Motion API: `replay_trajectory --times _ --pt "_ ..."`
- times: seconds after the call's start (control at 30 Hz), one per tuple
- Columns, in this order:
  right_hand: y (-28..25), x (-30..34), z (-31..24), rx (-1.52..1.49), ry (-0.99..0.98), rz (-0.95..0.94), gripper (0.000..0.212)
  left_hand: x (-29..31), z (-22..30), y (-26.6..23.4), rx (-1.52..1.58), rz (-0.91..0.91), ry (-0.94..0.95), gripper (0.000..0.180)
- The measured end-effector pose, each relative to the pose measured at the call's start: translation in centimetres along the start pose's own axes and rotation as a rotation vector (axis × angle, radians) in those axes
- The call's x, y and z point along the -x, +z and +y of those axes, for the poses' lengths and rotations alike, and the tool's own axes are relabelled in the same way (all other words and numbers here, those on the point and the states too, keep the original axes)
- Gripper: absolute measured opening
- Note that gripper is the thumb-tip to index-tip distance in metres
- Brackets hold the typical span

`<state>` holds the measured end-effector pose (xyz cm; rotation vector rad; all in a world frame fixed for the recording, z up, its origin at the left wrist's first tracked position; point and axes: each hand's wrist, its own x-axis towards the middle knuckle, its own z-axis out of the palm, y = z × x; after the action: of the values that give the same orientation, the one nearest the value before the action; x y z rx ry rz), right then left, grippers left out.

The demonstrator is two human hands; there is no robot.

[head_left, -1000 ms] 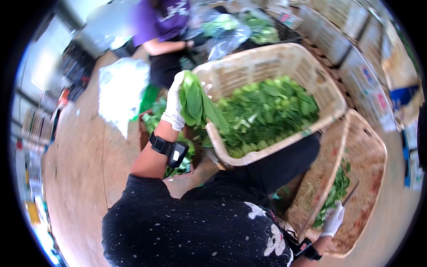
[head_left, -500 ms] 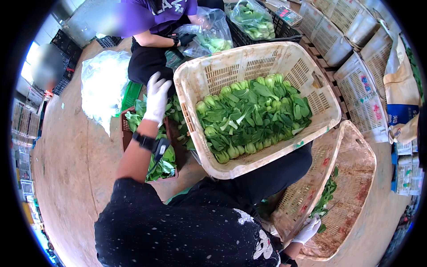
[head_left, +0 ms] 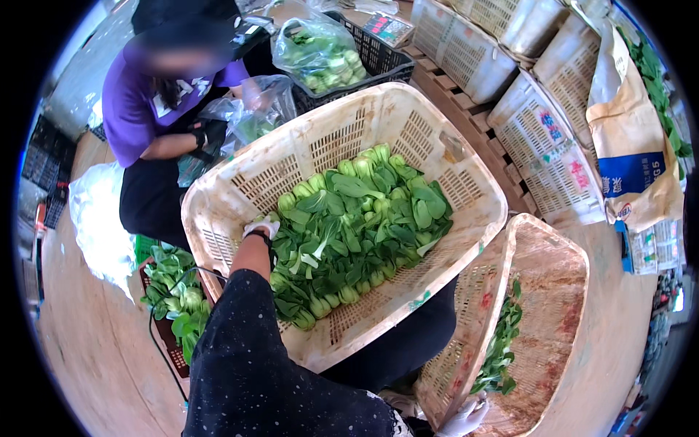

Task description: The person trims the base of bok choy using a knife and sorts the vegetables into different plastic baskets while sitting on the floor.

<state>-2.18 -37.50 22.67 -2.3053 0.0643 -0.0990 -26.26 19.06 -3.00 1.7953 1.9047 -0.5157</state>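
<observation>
A large whitish, dirt-stained plastic crate (head_left: 207,211) sits tilted across my lap, with rows of bok choy (head_left: 349,226) in it, stems outward and leaves toward the middle. My left hand (head_left: 263,224), in a white glove, reaches over the crate's left side onto the stems at that end. Its fingertips are hidden among them, so a grip cannot be made out. At the lower right, my white-gloved right hand (head_left: 466,416) lies by the near end of a second stained crate (head_left: 550,240), fingers stretched out, with no vegetable visible in it. Loose greens (head_left: 502,342) lie in that crate.
A red-brown crate of bok choy (head_left: 175,349) stands at left. Beyond, a person in purple (head_left: 135,109) handles a clear plastic bag (head_left: 251,120). Bagged greens (head_left: 320,58) fill a black crate (head_left: 397,65). Stacked crates (head_left: 542,146) and a paper sack (head_left: 630,146) stand right.
My left hand has moved from above the red-brown crate into the large crate. My right hand has drawn back from the loose greens toward the second crate's near end. The view has shifted right.
</observation>
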Motion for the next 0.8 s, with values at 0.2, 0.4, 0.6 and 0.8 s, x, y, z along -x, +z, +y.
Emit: replay_trajectory --times 0.2,0.4,0.6,0.8 --pt "-0.3 -0.7 3.6 0.141 -0.125 0.003 0.036 1.4 0.0 0.1 0.178 0.208 -0.026 0.059" --pt "1.1 -2.8 6.1 0.081 -0.172 -0.118 0.036 -3.4 -0.5 4.7 0.737 0.709 -0.087 0.04" --pt "1.0 -2.0 4.7 0.148 -0.115 -0.115 0.032 -5.4 -2.8 0.2 0.585 -0.196 -0.095 0.063" --pt "1.2 -2.4 5.6 0.089 -0.219 -0.1 0.03 -3.4 -4.6 -1.4 0.053 -0.421 0.068 0.079"
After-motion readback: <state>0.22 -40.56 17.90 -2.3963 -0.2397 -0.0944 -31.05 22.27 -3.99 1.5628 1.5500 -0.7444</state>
